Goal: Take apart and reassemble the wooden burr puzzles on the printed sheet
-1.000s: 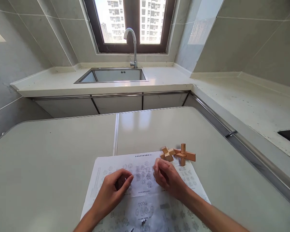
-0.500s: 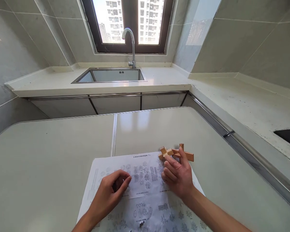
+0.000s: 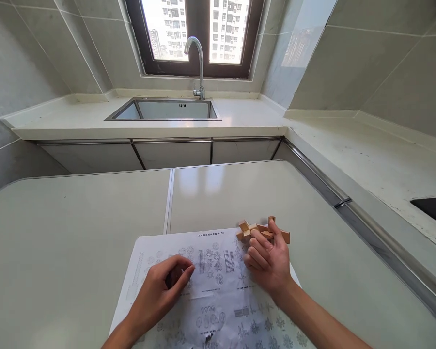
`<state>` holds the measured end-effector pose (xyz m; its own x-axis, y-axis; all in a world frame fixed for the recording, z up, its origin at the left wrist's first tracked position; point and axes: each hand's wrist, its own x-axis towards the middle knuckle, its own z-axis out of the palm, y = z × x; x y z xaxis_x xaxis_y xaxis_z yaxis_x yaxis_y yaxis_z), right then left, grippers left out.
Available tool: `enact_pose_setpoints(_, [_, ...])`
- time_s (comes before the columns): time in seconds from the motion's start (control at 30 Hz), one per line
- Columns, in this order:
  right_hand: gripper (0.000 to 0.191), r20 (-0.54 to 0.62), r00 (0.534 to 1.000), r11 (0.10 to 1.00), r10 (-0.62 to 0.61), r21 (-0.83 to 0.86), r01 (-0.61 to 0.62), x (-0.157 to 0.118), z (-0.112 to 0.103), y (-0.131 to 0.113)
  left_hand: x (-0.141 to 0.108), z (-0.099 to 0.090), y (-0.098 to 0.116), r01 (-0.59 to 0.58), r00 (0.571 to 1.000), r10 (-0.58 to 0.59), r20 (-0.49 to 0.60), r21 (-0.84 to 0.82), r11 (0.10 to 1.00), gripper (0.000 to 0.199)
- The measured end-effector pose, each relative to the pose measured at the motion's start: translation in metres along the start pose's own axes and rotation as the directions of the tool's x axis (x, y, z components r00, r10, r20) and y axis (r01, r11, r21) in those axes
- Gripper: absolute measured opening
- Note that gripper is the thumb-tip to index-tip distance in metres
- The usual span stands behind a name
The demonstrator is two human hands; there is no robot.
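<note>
My right hand (image 3: 267, 259) is at the top right corner of a printed paper sheet, its fingers curled and its thumb against light-brown wooden puzzle pieces (image 3: 244, 230). These are short square sticks, some crossed together at the left end, one standing upright by the thumb. The fingers partly hide them, so their exact grip is hard to see. My left hand (image 3: 165, 286) rests over the left part of the sheet (image 3: 150, 247). Its thumb and index tips meet in a loose curl, and nothing shows between them. Small puzzle diagrams cover the sheet.
The paper lies on a pale table (image 3: 94, 218) with a seam (image 3: 169, 201). Beyond it stands a white counter (image 3: 247, 111) with a sink (image 3: 174, 119) and a faucet (image 3: 201, 68). Another counter (image 3: 378, 155) runs along the right, holding a dark panel (image 3: 434, 208).
The view has shifted slightly. My right hand's index finger has curled in more and covers more of the wooden pieces. My left hand keeps its pose.
</note>
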<state>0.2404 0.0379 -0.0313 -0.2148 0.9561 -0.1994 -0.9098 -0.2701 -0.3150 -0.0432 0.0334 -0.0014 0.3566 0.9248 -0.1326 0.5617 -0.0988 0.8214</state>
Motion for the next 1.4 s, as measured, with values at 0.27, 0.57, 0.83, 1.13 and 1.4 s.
enact_pose_setpoints(0.27, [0.062, 0.109, 0.994, 0.97, 0.027, 0.237, -0.052, 0.001, -0.005, 0.0, -0.001, 0.0, 0.0, 0.011, 1.0, -0.011, 0.022, -0.008, 1.0, 0.04])
enact_pose_setpoints(0.57, [0.059, 0.159, 0.986, 0.948, 0.052, 0.303, -0.099, 0.0, -0.005, -0.001, -0.001, 0.0, 0.001, -0.013, 1.0, 0.014, 0.011, -0.032, 0.999, 0.039])
enact_pose_setpoints(0.83, [0.058, 0.199, 0.979, 0.942, 0.05, 0.316, -0.112, 0.001, -0.007, -0.001, -0.002, 0.0, -0.003, -0.014, 1.0, 0.015, 0.017, -0.056, 0.998, 0.037])
enact_pose_setpoints(1.13, [0.057, 0.176, 0.983, 0.927, 0.047, 0.358, -0.108, 0.002, -0.014, -0.002, -0.004, 0.0, -0.005, 0.002, 1.0, -0.001, 0.017, -0.065, 0.998, 0.036])
enact_pose_setpoints(1.4, [0.047, 0.046, 0.997, 0.927, 0.062, 0.367, -0.074, -0.001, -0.013, -0.005, -0.004, 0.0, -0.008, -0.004, 1.0, 0.005, 0.016, -0.069, 0.998, 0.035])
